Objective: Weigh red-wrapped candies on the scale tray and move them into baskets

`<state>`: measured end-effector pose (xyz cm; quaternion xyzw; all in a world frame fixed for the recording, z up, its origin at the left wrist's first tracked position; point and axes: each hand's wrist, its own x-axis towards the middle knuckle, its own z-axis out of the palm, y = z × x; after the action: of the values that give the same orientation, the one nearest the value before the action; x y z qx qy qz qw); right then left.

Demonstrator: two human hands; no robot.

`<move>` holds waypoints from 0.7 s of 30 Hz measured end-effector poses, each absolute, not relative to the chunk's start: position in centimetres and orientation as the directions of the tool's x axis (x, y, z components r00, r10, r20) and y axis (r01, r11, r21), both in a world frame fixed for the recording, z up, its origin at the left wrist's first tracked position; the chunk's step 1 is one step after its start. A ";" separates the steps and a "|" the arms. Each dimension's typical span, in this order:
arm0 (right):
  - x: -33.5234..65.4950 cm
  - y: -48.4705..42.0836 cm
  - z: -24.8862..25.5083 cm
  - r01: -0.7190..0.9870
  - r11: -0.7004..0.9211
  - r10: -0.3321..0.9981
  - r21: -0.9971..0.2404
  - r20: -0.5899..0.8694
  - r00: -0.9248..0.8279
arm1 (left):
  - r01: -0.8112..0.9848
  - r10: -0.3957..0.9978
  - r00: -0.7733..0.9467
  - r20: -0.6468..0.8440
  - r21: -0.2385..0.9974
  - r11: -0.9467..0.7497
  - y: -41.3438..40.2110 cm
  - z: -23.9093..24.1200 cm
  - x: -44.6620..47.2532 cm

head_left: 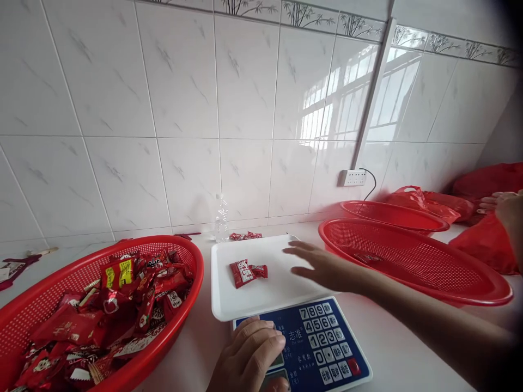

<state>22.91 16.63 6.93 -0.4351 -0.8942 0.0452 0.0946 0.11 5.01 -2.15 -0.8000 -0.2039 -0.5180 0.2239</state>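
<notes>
My left hand (251, 354) rests on the left part of a blue scale panel (296, 343), covering part of its displays. Its fingers lie close together and slightly bent, with no object seen in them. My right hand (306, 264) is open, fingers spread, over the right side of the white weighing tray (226, 302). Two red snack packets lie on that tray, a larger one (242, 273) and a smaller one (260, 270), to the left of my right hand and apart from it. Number keys show on the scale, with one red key.
A red basket (196, 272) full of wrapped snacks stands at the left. At the right are a red basket (482, 286) with a packet inside and another basket (347, 206). A clear bottle (221, 218) stands by the wall. Another person's hand (496, 201) is near red bags (482, 239).
</notes>
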 end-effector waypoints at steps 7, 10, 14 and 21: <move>13.8 15.8 6.5 0.513 0.843 0.526 -0.164 0.049 -0.849 | 0.575 0.097 0.375 0.922 -0.149 -0.804 5.2 -2.0 0.1; 12.5 16.8 5.8 0.478 0.876 0.482 -0.062 0.141 -0.865 | 0.588 0.084 0.371 0.925 -0.163 -0.792 5.2 -1.8 0.2; 12.2 17.6 5.3 0.551 0.834 0.543 -0.010 0.187 -0.819 | 0.602 0.086 0.375 0.923 -0.172 -0.780 5.2 -1.7 0.2; 15.8 18.6 6.0 0.615 0.788 0.591 0.019 0.254 -0.766 | 0.597 0.080 0.362 0.929 -0.165 -0.785 5.1 -1.6 0.1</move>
<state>15.85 18.56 5.97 -0.3213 -0.9382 -0.0504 0.1182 0.07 5.08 -1.58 -0.7872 -0.2149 -0.5225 0.2473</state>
